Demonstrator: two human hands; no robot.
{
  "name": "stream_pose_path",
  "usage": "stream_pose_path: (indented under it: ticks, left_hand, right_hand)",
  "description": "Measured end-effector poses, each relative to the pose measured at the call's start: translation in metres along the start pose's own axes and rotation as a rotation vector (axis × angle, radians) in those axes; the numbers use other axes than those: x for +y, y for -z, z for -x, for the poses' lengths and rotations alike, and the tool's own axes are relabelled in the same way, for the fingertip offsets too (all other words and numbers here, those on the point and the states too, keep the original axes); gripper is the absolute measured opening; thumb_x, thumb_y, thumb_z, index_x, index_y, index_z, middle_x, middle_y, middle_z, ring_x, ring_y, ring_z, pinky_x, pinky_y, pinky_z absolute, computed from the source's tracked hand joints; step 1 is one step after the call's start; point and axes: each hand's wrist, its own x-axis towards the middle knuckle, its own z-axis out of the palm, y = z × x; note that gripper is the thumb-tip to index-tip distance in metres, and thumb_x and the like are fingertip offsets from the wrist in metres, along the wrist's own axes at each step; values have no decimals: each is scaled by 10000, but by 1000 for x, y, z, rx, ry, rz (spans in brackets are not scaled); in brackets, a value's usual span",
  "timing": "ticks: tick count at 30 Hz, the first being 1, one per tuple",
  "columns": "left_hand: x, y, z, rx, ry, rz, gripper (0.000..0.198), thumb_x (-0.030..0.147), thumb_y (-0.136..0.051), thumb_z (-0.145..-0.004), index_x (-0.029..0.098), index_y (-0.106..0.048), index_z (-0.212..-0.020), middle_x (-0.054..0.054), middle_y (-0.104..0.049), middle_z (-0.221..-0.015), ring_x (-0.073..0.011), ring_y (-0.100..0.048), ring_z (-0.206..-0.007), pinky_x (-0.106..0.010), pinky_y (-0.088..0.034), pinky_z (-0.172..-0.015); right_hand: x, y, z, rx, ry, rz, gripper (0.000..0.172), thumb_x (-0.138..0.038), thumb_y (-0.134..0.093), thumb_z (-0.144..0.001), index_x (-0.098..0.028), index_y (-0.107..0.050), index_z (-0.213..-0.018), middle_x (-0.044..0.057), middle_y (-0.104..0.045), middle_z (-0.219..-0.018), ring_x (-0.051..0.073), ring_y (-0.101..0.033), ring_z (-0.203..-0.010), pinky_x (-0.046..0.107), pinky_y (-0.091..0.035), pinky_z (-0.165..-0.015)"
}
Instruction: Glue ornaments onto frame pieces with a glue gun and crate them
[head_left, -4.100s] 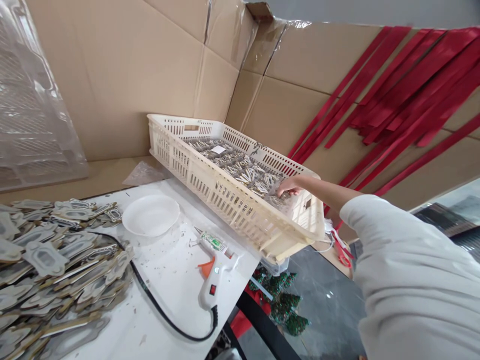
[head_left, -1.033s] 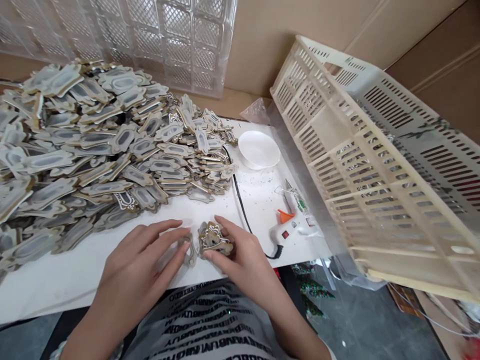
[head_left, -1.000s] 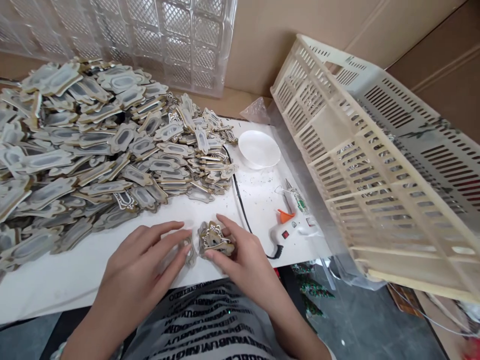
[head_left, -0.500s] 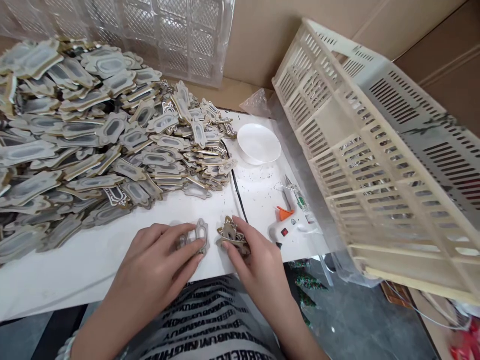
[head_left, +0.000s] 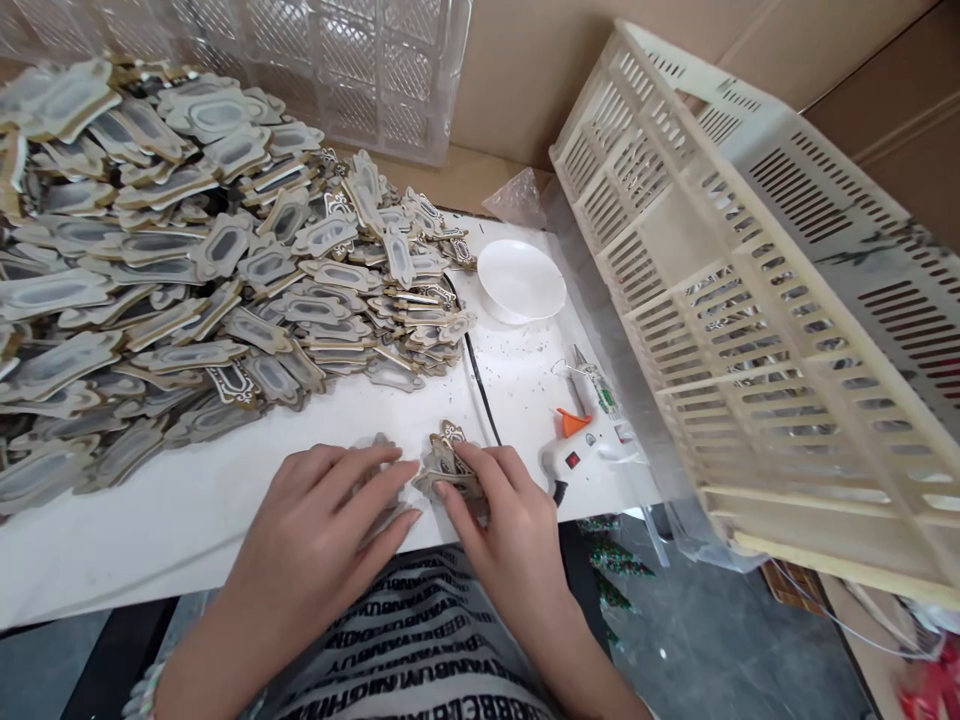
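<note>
My right hand (head_left: 502, 515) is closed on a few small ornate frame pieces (head_left: 446, 465), its thumb and fingers along their right side. The pieces sit low over the white table, with gold-brown edges and a white scroll pattern showing. Just to their left, my left hand (head_left: 322, 520) has its fingers stretched out and slightly apart. Its fingertips come close to the left edge of those pieces. Beneath that hand lies another grey frame piece (head_left: 381, 440), mostly hidden by the fingers. A big heap of similar frame pieces (head_left: 225, 245) covers the left and back of the table.
A white bowl (head_left: 521, 282) stands beyond my right hand. Right of that hand lies a white glue gun (head_left: 592, 455) with an orange trigger. A cream slatted plastic crate (head_left: 675, 255) leans along the right side. Clear plastic trays (head_left: 352, 70) stand behind the heap.
My left fingers have shifted over the grey frame piece and now cover most of it. My right hand has moved slightly left with its pieces. The view has shifted a little.
</note>
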Motion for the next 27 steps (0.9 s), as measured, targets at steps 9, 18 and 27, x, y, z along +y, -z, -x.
stream_pose_path:
  ticks: [9, 18, 27]
  left_hand:
    - [11, -13, -9, -3, -94, 26, 226, 113, -560, -981, 180, -693, -1150, -37, -755, -1085, -221, -577, -876, -379, -425, -804]
    - [-5, 4, -4, -15, -74, 102, 253, 130, -593, -982, 186, -655, -1221, -29, -748, -1084, -205, -581, -934, -363, -411, -851]
    - [-8, 5, 0, -186, -141, 104, 328, 78, -437, -986, 255, -674, -1129, 3, -750, -1108, -236, -575, -1031, -408, -388, -949]
  right_hand:
    - [4, 6, 5, 9, 15, -157, 210, -125, -524, -1002, -148, -687, -1133, 88, -766, -991, 192, -754, -867, 296, -638, -744]
    - [10, 7, 11, 31, 61, -51, 252, -95, -497, -999, -141, -692, -1151, 99, -752, -1040, 211, -716, -917, 334, -614, -806]
    - [6, -3, 5, 64, 49, 110, 234, -208, -491, -1050, -145, -705, -1122, 93, -735, -934, 225, -650, -801, 355, -558, -697]
